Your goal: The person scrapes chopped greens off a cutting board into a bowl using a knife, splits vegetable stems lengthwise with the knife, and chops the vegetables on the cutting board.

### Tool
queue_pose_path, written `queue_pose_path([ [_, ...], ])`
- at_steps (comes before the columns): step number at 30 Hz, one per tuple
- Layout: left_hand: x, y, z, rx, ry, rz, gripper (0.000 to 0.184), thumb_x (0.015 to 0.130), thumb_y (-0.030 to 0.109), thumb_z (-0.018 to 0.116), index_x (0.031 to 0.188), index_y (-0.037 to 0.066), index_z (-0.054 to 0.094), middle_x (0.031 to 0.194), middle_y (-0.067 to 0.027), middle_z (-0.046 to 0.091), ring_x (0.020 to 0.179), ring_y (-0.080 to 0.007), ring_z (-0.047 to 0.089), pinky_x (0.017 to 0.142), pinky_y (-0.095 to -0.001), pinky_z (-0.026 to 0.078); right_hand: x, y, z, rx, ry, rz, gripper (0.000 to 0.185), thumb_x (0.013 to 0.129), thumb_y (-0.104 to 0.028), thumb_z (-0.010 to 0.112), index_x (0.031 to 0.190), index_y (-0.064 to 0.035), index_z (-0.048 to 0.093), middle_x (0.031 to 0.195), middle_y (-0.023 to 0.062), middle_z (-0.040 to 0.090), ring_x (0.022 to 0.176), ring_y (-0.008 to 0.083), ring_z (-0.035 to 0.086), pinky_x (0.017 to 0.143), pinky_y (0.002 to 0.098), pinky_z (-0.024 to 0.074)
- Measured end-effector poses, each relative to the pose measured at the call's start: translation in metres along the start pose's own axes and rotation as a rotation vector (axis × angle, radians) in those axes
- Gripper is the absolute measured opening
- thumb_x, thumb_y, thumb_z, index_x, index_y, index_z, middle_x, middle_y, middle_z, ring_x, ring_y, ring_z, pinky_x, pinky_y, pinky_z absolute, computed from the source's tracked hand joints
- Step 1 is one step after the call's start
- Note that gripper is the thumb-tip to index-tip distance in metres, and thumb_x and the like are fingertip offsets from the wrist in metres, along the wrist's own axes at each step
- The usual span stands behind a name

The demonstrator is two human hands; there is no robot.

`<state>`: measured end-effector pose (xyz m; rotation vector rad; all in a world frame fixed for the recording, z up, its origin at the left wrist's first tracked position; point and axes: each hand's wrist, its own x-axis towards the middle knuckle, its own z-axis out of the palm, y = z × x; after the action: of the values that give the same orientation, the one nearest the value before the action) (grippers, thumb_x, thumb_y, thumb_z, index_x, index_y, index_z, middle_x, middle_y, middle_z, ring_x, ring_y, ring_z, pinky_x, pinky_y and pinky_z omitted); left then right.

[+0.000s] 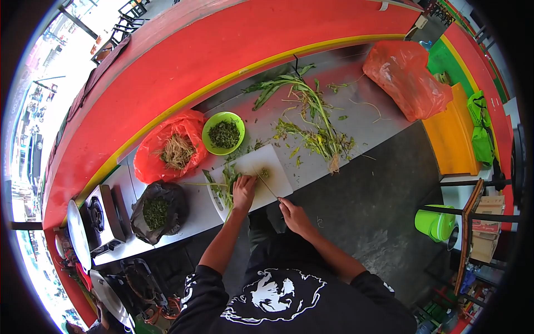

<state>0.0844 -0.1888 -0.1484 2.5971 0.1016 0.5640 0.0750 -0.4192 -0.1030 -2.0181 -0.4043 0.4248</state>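
On a white cutting board, my left hand is closed over a bunch of leafy green stalks, whose leaves stick out to its left. My right hand grips the handle of a knife at the board's front edge. The thin blade slants up and left across the board, close to my left fingertips. Beside the blade lies a small heap of chopped greens. Behind the board stands a lime-green bowl with chopped greens in it.
A red plastic bag holds pale root ends, and a black bag holds chopped greens. Whole leafy stems lie on the metal counter. An orange-red bag sits at the right end, a gas stove at the left.
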Motion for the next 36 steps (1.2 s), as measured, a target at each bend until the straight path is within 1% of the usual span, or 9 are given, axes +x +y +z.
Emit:
queue_pose_path([
  [2,0.002,0.001,0.001,-0.005,-0.009,0.041,0.021,0.079,0.006,0.068,0.1,0.009,0.07,0.094,-0.0031,0.063,0.088,-0.0247,0.06,0.073,-0.0397,0.044,-0.001,-0.001,-0.001,0.007,0.018,-0.037,0.034,0.101,-0.026,0.051,0.126,-0.0056,0.06,0.076,0.0223,0.066,0.067,0.0401,0.065,0.061,0.0485,0.0499],
  [11,0.003,0.006,0.001,0.014,-0.026,-0.008,0.025,0.076,0.003,0.064,0.098,0.012,0.071,0.095,-0.0011,0.063,0.088,-0.0227,0.06,0.075,-0.0386,0.043,0.003,0.009,0.007,-0.054,0.033,-0.036,0.034,0.101,-0.028,0.051,0.127,-0.0086,0.061,0.076,0.0217,0.067,0.066,0.0402,0.065,0.06,0.0494,0.0512],
  [13,0.002,0.003,0.001,0.021,-0.026,-0.002,0.025,0.076,0.004,0.064,0.098,0.012,0.071,0.095,-0.0009,0.063,0.089,-0.0226,0.06,0.075,-0.0385,0.043,0.008,0.008,0.007,-0.265,-0.022,0.011,0.035,0.1,-0.031,0.051,0.128,-0.011,0.06,0.075,0.0213,0.068,0.066,0.0405,0.065,0.061,0.0501,0.0522],
  [14,0.001,0.003,0.002,0.028,-0.022,0.006,0.025,0.075,0.004,0.065,0.098,0.012,0.071,0.095,-0.0008,0.063,0.089,-0.0225,0.06,0.075,-0.0384,0.043,0.012,0.008,0.007,-0.269,-0.021,0.015,0.035,0.1,-0.031,0.051,0.128,-0.011,0.06,0.075,0.0213,0.068,0.066,0.0405,0.065,0.061,0.0501,0.0522],
  [16,0.002,0.006,0.0,0.028,-0.033,0.007,0.025,0.075,0.004,0.064,0.098,0.012,0.071,0.095,-0.0007,0.063,0.089,-0.0226,0.06,0.075,-0.0384,0.043,0.026,0.0,0.007,-0.335,-0.084,0.055,0.032,0.1,-0.028,0.051,0.129,-0.0155,0.059,0.08,0.0242,0.067,0.075,0.0435,0.065,0.063,0.0526,0.0521],
  [22,0.006,0.004,0.0,-0.008,-0.037,-0.044,0.023,0.075,0.004,0.066,0.096,0.012,0.072,0.093,-0.0005,0.064,0.089,-0.023,0.061,0.075,-0.0383,0.043,0.036,-0.017,0.006,-0.201,-0.075,0.083,0.034,0.101,-0.032,0.048,0.129,-0.0174,0.058,0.078,0.0233,0.067,0.074,0.0463,0.065,0.066,0.055,0.0532],
  [28,-0.001,0.003,0.005,-0.02,-0.01,-0.076,0.023,0.075,0.003,0.066,0.095,0.012,0.072,0.092,-0.0007,0.065,0.088,-0.0235,0.061,0.075,-0.0381,0.043,0.029,-0.008,0.014,-0.301,-0.057,0.071,0.033,0.101,-0.033,0.047,0.13,-0.0203,0.057,0.079,0.0236,0.068,0.074,0.0455,0.065,0.066,0.0553,0.0531],
  [35,0.002,0.005,0.004,-0.044,0.008,-0.084,0.02,0.078,0.003,0.067,0.095,0.012,0.072,0.091,-0.0006,0.065,0.088,-0.0236,0.062,0.075,-0.0382,0.043,0.039,-0.018,0.015,-0.217,-0.049,0.129,0.034,0.101,-0.033,0.048,0.131,-0.0201,0.056,0.079,0.0226,0.068,0.076,0.0453,0.065,0.069,0.0554,0.0532],
  [36,0.003,0.005,0.004,-0.041,0.007,-0.079,0.02,0.078,0.003,0.067,0.095,0.012,0.072,0.091,-0.0006,0.065,0.088,-0.0236,0.062,0.075,-0.0382,0.043,0.036,-0.017,0.012,-0.233,-0.059,0.102,0.034,0.101,-0.032,0.048,0.132,-0.018,0.055,0.078,0.0228,0.068,0.075,0.0444,0.066,0.065,0.054,0.053],
])
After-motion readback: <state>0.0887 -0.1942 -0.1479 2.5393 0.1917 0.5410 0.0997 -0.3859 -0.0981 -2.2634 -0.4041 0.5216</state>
